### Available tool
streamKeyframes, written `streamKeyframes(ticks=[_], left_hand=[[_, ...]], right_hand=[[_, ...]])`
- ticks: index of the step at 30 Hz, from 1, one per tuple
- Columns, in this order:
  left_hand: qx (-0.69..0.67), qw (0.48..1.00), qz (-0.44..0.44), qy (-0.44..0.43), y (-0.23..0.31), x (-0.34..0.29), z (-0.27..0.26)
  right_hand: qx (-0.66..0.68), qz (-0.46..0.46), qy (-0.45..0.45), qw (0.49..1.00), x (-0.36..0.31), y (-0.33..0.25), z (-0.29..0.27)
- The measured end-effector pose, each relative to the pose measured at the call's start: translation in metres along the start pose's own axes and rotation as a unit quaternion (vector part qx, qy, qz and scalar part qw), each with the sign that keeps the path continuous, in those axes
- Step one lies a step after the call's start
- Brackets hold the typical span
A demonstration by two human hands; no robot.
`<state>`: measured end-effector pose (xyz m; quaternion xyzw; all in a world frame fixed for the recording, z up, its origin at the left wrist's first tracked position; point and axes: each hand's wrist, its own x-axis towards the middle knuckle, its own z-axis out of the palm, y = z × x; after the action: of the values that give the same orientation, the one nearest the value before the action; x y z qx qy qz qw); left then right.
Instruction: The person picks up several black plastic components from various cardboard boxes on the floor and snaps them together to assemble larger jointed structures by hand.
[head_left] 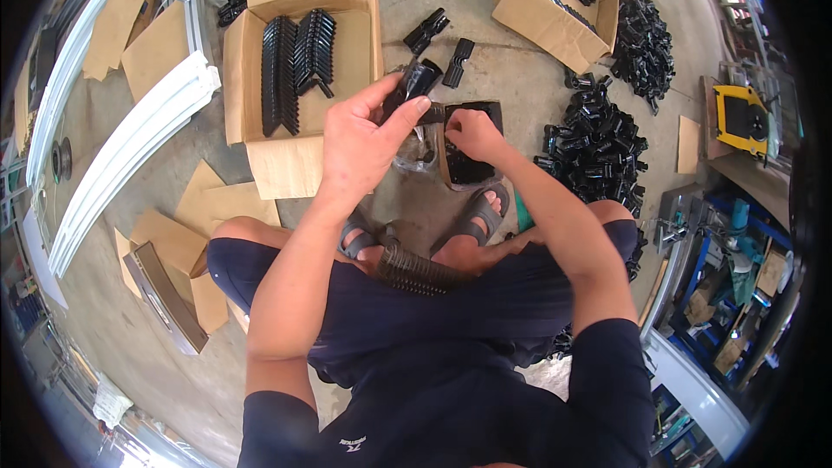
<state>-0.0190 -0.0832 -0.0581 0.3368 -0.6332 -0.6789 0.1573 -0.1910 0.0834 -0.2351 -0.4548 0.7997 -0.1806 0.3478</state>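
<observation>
My left hand (368, 126) is closed round a shiny black angled fitting (422, 78), held up between thumb and fingers. Beside it, my right hand (475, 133) has its fingers curled together over a small open carton of black parts (471, 170). What those fingers pinch, if anything, is hidden. Two more black fittings (458, 63) lie on the floor just past my left hand. A crumpled clear plastic bag (414, 154) rests against the small carton's left side.
An open cardboard box (373, 43) at the far left holds neat rows of black fittings (279, 78). Loose black fittings (598, 143) are heaped on the right, near another open carton (546, 28). A ribbed dark stack (420, 270) lies between my legs. Long white profiles (139, 156) stretch along the left.
</observation>
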Motion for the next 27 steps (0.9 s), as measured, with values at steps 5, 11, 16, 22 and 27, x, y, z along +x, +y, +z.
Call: streamKeyframes(ticks=[5, 11, 16, 22, 27], left_hand=[[-0.171, 0.984, -0.018, 0.056, -0.002, 0.005, -0.002], [-0.171, 0.983, 0.018, 0.072, 0.003, 0.008, 0.008], [0.011, 0.993, 0.08, 0.084, 0.003, -0.007, -0.002], [0.308, 0.916, 0.237, 0.099, -0.002, -0.016, -0.007], [0.403, 0.869, 0.275, 0.084, -0.01, -0.019, -0.007]], right_hand=[[0.435, 0.095, -0.153, 0.882, -0.047, -0.099, -0.031], [0.587, 0.087, -0.26, 0.762, -0.088, -0.167, 0.063], [0.539, 0.067, -0.298, 0.785, -0.108, -0.2, 0.089], [0.395, -0.066, -0.166, 0.901, -0.119, -0.184, 0.0], [0.358, 0.128, -0.015, 0.925, -0.106, -0.154, -0.074]])
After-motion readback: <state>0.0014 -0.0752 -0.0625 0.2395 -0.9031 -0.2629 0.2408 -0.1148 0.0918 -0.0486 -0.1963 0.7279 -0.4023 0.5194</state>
